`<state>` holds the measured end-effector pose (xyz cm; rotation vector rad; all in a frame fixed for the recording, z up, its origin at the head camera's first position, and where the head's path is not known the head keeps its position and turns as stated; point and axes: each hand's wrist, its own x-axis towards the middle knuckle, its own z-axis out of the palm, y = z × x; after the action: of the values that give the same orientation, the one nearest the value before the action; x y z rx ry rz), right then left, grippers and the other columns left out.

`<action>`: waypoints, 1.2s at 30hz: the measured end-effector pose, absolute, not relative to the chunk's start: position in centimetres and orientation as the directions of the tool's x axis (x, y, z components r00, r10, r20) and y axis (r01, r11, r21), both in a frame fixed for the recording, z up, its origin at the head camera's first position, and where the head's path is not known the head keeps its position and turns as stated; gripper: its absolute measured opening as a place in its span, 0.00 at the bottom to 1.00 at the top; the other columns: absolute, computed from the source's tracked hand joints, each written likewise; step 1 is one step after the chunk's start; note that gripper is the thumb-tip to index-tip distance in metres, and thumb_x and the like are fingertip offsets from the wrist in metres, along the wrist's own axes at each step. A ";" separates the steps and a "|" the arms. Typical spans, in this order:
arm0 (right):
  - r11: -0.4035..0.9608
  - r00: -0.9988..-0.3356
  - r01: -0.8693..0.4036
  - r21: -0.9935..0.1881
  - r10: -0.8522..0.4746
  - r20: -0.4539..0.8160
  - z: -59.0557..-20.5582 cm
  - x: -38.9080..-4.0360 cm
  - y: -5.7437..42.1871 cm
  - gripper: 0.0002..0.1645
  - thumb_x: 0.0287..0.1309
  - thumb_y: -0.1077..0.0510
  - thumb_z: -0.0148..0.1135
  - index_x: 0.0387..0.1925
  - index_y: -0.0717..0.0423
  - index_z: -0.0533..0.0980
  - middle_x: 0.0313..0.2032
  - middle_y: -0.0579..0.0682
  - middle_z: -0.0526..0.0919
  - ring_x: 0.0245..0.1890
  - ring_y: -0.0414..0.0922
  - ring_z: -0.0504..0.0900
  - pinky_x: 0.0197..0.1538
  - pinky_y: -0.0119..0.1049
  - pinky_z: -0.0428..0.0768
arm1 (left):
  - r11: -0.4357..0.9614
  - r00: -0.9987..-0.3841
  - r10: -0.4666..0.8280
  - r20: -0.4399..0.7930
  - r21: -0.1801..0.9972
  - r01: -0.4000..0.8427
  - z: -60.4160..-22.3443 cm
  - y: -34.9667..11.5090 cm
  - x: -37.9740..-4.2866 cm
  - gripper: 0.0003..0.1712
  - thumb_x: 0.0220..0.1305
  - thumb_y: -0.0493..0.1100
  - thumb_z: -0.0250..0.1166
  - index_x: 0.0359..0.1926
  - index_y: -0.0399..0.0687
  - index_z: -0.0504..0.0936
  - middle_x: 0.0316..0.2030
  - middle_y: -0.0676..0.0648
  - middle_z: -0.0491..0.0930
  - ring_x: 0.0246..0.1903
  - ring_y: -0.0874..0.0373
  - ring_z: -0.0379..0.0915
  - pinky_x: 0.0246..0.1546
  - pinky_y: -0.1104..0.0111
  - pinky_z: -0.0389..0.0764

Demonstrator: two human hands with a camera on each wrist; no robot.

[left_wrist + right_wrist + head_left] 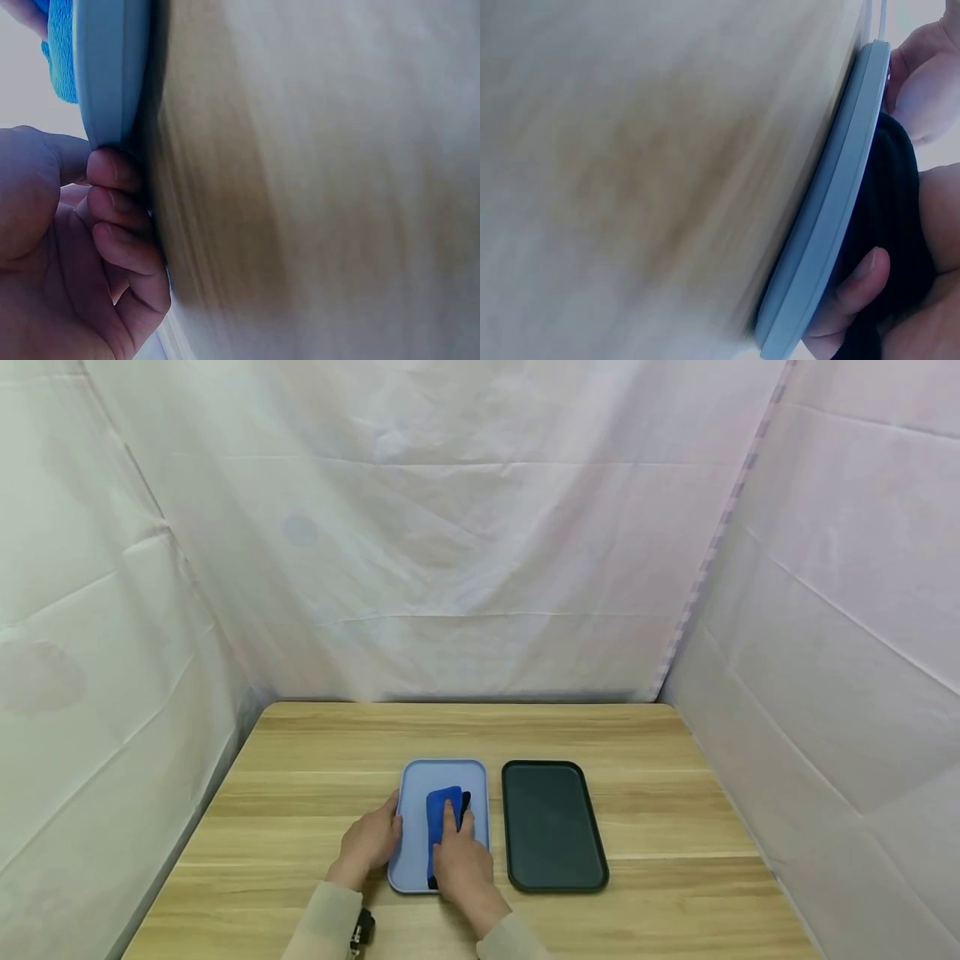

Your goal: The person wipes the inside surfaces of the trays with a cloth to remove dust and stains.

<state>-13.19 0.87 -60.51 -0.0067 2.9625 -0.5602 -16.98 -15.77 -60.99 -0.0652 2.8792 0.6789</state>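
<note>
A light blue tray [409,856] lies on the wooden table. On it is a folded blue cloth [437,817] with a black part along its right side. My left hand [371,837] holds the tray's left rim between thumb and curled fingers, as the left wrist view shows. Over the cloth, my right hand [465,864] has its index finger lying along the blue top, with other fingers around the sides. In the right wrist view a fingertip [868,274] bends against the black fabric [889,217]. The cloth's near end is partly hidden beneath that hand.
A dark green tray [551,827] sits just right of the light blue one, with a narrow gap between them. White curtains [480,543] enclose the wooden table [300,777] at the back and both sides. A black band [363,930] is at the left wrist.
</note>
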 end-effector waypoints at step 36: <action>0.926 -0.993 0.008 -0.377 -0.035 -0.108 -59.9 -14.6 3.7 0.41 0.63 0.49 0.60 0.74 0.40 0.56 0.69 0.60 0.61 0.12 0.45 0.66 0.16 0.39 0.63 | 0.876 -0.978 0.007 -0.209 0.474 -0.095 -61.1 -15.7 -16.9 0.31 0.72 0.47 0.50 0.73 0.48 0.59 0.48 0.37 0.82 0.21 0.54 0.68 0.18 0.64 0.65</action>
<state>-14.56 3.68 -59.92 -0.0211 2.9718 -0.5818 -16.90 -15.70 -61.09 -0.0671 2.8421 0.7328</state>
